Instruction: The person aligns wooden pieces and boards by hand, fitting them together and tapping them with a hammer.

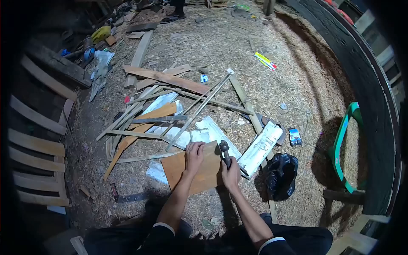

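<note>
My right hand [230, 173] is wrapped round the dark handle of a hammer [224, 148], whose head points up and away from me. The hammer is over the right part of a brown wooden board [182, 172], which lies in front of my knees. At the far edge of that board is my left hand [194, 154], its fingers bent and pressed together. What they grip, if anything, is too small to make out. White-faced boards [212, 127] lie just beyond the brown one, partly under it.
A pile of planks and strips [170, 80] spreads ahead over shavings. To the right are a white-faced channel piece [263, 146], a black plastic bag [281, 176], a blue packet [295, 137] and a green plastic frame [338, 153]. Slatted wood [38, 142] stands left. A person's foot [173, 18] shows far ahead.
</note>
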Demonstrator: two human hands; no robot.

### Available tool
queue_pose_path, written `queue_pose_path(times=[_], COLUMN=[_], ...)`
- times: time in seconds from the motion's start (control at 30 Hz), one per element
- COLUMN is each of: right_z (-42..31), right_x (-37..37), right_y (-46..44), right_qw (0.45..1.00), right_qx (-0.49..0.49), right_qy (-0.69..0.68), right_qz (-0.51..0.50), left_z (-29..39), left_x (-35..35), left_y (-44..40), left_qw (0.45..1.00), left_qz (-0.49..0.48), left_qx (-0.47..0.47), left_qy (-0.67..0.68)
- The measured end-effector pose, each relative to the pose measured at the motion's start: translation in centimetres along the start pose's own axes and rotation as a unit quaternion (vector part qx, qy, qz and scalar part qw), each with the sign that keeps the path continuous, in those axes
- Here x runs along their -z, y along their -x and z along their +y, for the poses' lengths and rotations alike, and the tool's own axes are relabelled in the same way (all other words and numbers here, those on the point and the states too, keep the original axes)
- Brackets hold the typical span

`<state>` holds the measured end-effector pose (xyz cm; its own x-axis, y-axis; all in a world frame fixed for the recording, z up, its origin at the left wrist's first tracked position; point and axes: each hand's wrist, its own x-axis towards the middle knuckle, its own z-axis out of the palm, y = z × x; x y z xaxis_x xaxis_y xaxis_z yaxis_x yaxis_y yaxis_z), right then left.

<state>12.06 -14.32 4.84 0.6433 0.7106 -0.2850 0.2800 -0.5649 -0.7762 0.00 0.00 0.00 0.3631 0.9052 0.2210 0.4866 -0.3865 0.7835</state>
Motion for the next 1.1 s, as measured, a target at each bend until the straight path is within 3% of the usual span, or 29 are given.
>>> queue_pose_path(times=[0.1,0.17,0.2,0.3,0.4,0.5,0.73,0.87,0.97,1.03,1.1], right_z=[-0.2,-0.9,-1.4,-2.1,-1.7,-1.8,-2.1,-1.3,-0.6,-1.0,-0.9], right_x=[-0.3,-1.6,-3.3,-5.8,-5.4,-4.9,-4.5,-4.6,-4.3,-4.3,-3.9], right_y=[0.5,0.4,0.7,1.2,1.0,1.0,2.6,2.0,1.0,0.2,-0.2], right_qw=[0.999,0.996,0.987,0.988,0.988,0.992,0.992,0.991,0.990,0.986,0.984], right_qx=[0.005,-0.026,0.006,-0.015,-0.030,-0.029,-0.018,0.001,-0.007,0.020,0.047], right_qy=[-0.003,-0.083,-0.152,-0.120,-0.125,-0.086,-0.063,-0.066,-0.094,-0.101,-0.116], right_qz=[0.040,0.014,0.048,0.099,0.087,0.084,0.103,0.113,0.108,0.131,0.123], left_z=[0.2,-0.1,-0.1,-0.2,0.6,-0.1,-0.2,-0.2,-0.1,0.6,0.5], left_x=[-0.6,0.2,0.9,1.6,2.0,1.1,0.4,0.6,-0.4,-0.4,0.1], left_y=[0.6,-0.1,-0.4,-0.3,0.6,1.1,1.6,1.4,2.8,3.7,3.5], left_qw=[0.999,0.997,0.998,0.997,0.993,0.997,0.998,0.998,0.992,0.992,0.993], left_qz=[0.002,-0.002,-0.015,-0.024,-0.023,0.030,0.013,0.027,0.010,0.013,-0.004], left_qx=[-0.044,-0.071,-0.062,0.000,0.029,-0.047,-0.006,-0.027,0.046,0.008,0.035], left_qy=[0.017,0.021,0.020,0.078,0.114,0.044,0.054,0.044,0.119,0.125,0.110])
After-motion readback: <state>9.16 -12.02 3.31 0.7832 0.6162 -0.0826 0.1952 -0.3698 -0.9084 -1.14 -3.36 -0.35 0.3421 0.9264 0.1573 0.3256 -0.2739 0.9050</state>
